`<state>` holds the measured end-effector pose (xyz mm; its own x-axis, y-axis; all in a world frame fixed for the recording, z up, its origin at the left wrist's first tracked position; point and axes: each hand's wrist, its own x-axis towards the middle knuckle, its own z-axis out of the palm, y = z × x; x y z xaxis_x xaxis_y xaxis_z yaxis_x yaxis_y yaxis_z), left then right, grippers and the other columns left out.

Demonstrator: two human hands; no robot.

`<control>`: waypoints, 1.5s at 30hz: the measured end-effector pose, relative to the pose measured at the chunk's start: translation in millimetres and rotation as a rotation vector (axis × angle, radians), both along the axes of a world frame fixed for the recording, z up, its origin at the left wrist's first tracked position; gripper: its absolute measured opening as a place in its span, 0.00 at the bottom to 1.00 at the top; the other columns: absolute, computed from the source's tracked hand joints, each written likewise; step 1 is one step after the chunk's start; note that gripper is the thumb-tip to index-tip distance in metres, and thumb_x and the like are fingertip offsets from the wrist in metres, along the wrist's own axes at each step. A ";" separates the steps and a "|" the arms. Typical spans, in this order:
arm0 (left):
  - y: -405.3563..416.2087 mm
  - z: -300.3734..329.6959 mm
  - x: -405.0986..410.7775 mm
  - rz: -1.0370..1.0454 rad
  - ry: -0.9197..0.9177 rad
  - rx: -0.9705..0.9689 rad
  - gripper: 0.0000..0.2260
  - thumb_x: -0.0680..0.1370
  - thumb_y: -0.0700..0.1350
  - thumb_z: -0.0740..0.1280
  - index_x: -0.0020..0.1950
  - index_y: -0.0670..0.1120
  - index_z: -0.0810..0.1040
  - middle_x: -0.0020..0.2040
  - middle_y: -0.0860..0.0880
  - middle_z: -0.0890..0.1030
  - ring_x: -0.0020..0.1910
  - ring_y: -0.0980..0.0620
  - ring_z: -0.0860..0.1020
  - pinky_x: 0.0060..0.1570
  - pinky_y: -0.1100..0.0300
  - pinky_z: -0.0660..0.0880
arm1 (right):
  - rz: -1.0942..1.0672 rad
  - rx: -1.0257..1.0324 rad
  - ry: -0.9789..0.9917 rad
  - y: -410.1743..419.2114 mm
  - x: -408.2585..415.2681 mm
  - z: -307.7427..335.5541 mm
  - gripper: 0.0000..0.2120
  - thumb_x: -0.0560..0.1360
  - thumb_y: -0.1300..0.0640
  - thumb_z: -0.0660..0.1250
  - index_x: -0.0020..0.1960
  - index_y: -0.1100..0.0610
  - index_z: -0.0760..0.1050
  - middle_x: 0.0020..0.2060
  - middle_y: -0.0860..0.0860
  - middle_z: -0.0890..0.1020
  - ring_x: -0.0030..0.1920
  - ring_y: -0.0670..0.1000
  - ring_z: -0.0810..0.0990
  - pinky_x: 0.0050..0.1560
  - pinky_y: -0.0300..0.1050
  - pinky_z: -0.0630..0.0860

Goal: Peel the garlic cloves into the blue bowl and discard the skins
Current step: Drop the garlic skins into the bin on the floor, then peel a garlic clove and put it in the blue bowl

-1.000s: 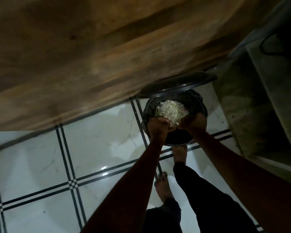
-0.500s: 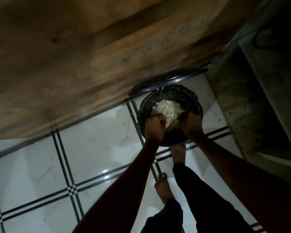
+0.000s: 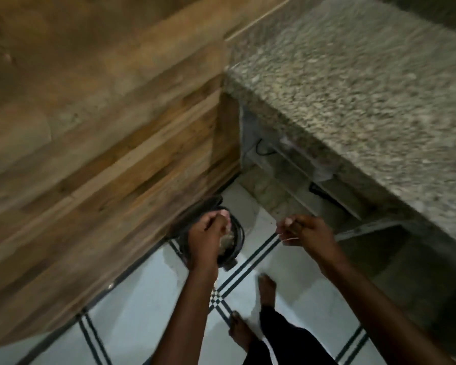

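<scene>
- My left hand [image 3: 208,233] is over the black bin [image 3: 237,242] on the tiled floor [image 3: 142,299], right by the wooden wall [image 3: 103,154].
- Its fingers are curled; I cannot tell if they hold anything.
- Pale garlic skins [image 3: 226,241] lie in the bin.
- My right hand [image 3: 307,231] is beside the bin, below the edge of the stone worktop [image 3: 353,101], fingers curled loosely.
- A thin skin strip [image 3: 290,238] hangs by it.

My floor and what sits on it

I stand on a white tile floor [image 3: 132,299] with thin dark double lines that cross in a little checked square. A black bin [image 3: 237,234] sits on it, right by the wooden wall [image 3: 95,159], with pale garlic skins [image 3: 226,241] inside. My bare feet [image 3: 267,287] are on the tiles near the bin.
</scene>
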<state>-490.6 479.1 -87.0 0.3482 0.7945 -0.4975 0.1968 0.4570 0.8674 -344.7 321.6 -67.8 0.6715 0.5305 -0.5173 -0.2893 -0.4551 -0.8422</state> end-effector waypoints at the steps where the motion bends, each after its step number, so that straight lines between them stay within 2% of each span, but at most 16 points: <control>1: -19.6 21.9 14.4 -0.045 -0.029 -0.026 0.05 0.79 0.41 0.71 0.45 0.43 0.84 0.37 0.46 0.84 0.36 0.52 0.80 0.42 0.58 0.77 | -0.044 0.014 -0.027 -23.3 5.6 20.6 0.10 0.82 0.62 0.64 0.48 0.65 0.82 0.40 0.59 0.86 0.39 0.54 0.84 0.39 0.42 0.81; 3: -63.8 62.4 43.7 -0.157 -0.096 -0.063 0.06 0.80 0.40 0.69 0.44 0.42 0.83 0.37 0.46 0.83 0.35 0.54 0.79 0.38 0.63 0.78 | -0.140 0.046 -0.084 -70.8 18.5 54.6 0.11 0.82 0.61 0.64 0.47 0.63 0.83 0.39 0.57 0.86 0.38 0.52 0.84 0.39 0.43 0.80; 6: -132.8 100.1 86.2 -0.341 -0.170 -0.107 0.07 0.81 0.40 0.68 0.46 0.43 0.84 0.40 0.45 0.84 0.39 0.52 0.81 0.39 0.63 0.78 | -0.276 0.100 -0.148 -143.0 37.5 96.1 0.11 0.82 0.60 0.64 0.48 0.65 0.83 0.38 0.63 0.84 0.37 0.55 0.82 0.40 0.47 0.80; 9: -204.9 123.2 130.1 -0.489 -0.230 -0.172 0.08 0.82 0.40 0.66 0.47 0.42 0.84 0.40 0.46 0.84 0.40 0.51 0.81 0.42 0.61 0.78 | -0.421 0.163 -0.175 -219.1 60.1 121.9 0.11 0.81 0.62 0.64 0.48 0.67 0.82 0.39 0.66 0.83 0.37 0.56 0.81 0.36 0.41 0.78; 13: -309.3 149.0 191.1 -0.677 -0.243 -0.191 0.08 0.82 0.41 0.65 0.48 0.41 0.84 0.39 0.46 0.83 0.39 0.52 0.81 0.41 0.61 0.79 | -0.542 0.185 -0.188 -321.0 96.8 140.2 0.11 0.81 0.61 0.64 0.46 0.63 0.82 0.40 0.61 0.85 0.39 0.55 0.83 0.42 0.47 0.80; 19: -464.4 152.5 273.3 -0.851 -0.194 -0.155 0.09 0.82 0.42 0.66 0.48 0.41 0.84 0.39 0.46 0.84 0.38 0.52 0.82 0.43 0.60 0.79 | -0.676 0.168 -0.245 -470.0 148.8 139.1 0.10 0.81 0.64 0.63 0.45 0.64 0.82 0.39 0.62 0.85 0.36 0.56 0.83 0.38 0.47 0.81; 21: -503.3 146.1 298.9 -0.895 -0.147 -0.071 0.07 0.81 0.42 0.67 0.47 0.42 0.84 0.39 0.46 0.84 0.39 0.51 0.82 0.43 0.59 0.79 | -0.704 0.124 -0.251 -511.1 165.4 129.5 0.10 0.80 0.63 0.64 0.45 0.65 0.82 0.38 0.61 0.85 0.36 0.56 0.83 0.39 0.48 0.81; 25: -550.3 122.1 334.2 -1.004 -0.051 0.168 0.04 0.79 0.44 0.71 0.48 0.45 0.84 0.41 0.46 0.84 0.39 0.51 0.80 0.39 0.57 0.77 | -0.713 -0.033 -0.263 -567.8 192.3 104.7 0.11 0.79 0.60 0.66 0.41 0.59 0.83 0.35 0.53 0.86 0.36 0.54 0.85 0.38 0.51 0.82; 27: -561.1 106.3 348.2 -1.076 -0.024 0.364 0.05 0.78 0.44 0.71 0.53 0.46 0.84 0.47 0.47 0.84 0.43 0.54 0.81 0.45 0.58 0.79 | -0.700 -0.141 -0.294 -583.4 203.6 89.3 0.11 0.78 0.59 0.67 0.40 0.54 0.83 0.34 0.50 0.86 0.35 0.52 0.86 0.35 0.47 0.82; 30: -568.6 82.2 370.2 -1.259 0.056 0.776 0.16 0.76 0.44 0.70 0.63 0.43 0.80 0.58 0.44 0.80 0.54 0.51 0.78 0.57 0.58 0.75 | -0.660 -0.355 -0.427 -597.0 221.3 66.2 0.05 0.76 0.56 0.70 0.41 0.50 0.81 0.34 0.46 0.85 0.34 0.47 0.84 0.36 0.43 0.79; 32: -571.2 69.0 383.7 -1.353 0.130 1.024 0.23 0.74 0.48 0.68 0.67 0.41 0.77 0.61 0.41 0.77 0.60 0.42 0.74 0.61 0.50 0.72 | -0.641 -0.426 -0.494 -597.9 236.9 58.8 0.02 0.75 0.57 0.71 0.46 0.51 0.82 0.35 0.47 0.84 0.34 0.47 0.82 0.36 0.41 0.75; 34: -571.8 66.4 396.2 -1.400 0.238 1.194 0.27 0.75 0.51 0.67 0.72 0.43 0.71 0.68 0.42 0.72 0.66 0.40 0.69 0.63 0.44 0.70 | -0.603 -0.452 -0.604 -592.6 258.2 56.8 0.06 0.75 0.57 0.71 0.52 0.53 0.82 0.38 0.50 0.84 0.38 0.51 0.83 0.41 0.44 0.76; 37: -566.1 60.6 408.4 -1.433 0.346 1.325 0.31 0.77 0.55 0.68 0.77 0.46 0.66 0.74 0.44 0.67 0.72 0.42 0.64 0.67 0.43 0.64 | -0.402 -0.538 -0.749 -579.9 290.4 52.3 0.07 0.75 0.58 0.70 0.52 0.51 0.80 0.43 0.52 0.80 0.42 0.55 0.81 0.42 0.48 0.77; 40: -553.4 54.1 415.0 -1.460 0.297 1.360 0.30 0.76 0.58 0.67 0.75 0.47 0.67 0.73 0.45 0.68 0.70 0.43 0.65 0.66 0.44 0.64 | -0.237 -0.638 -0.731 -572.4 306.7 50.6 0.04 0.71 0.61 0.67 0.41 0.52 0.76 0.38 0.50 0.75 0.38 0.56 0.78 0.36 0.46 0.74; 42: -545.1 54.0 421.0 -1.457 0.257 1.363 0.27 0.76 0.54 0.67 0.73 0.47 0.70 0.70 0.46 0.71 0.67 0.44 0.67 0.65 0.46 0.67 | -0.237 -0.617 -0.700 -573.5 314.1 54.1 0.06 0.67 0.62 0.67 0.37 0.52 0.75 0.35 0.47 0.76 0.37 0.54 0.78 0.36 0.46 0.73; 45: -535.1 56.1 431.8 -1.393 0.215 1.360 0.22 0.74 0.48 0.68 0.68 0.46 0.74 0.64 0.47 0.74 0.62 0.45 0.71 0.60 0.47 0.71 | -0.334 -0.512 -0.686 -571.0 337.3 68.7 0.07 0.69 0.62 0.68 0.35 0.53 0.75 0.31 0.46 0.79 0.35 0.51 0.79 0.35 0.44 0.70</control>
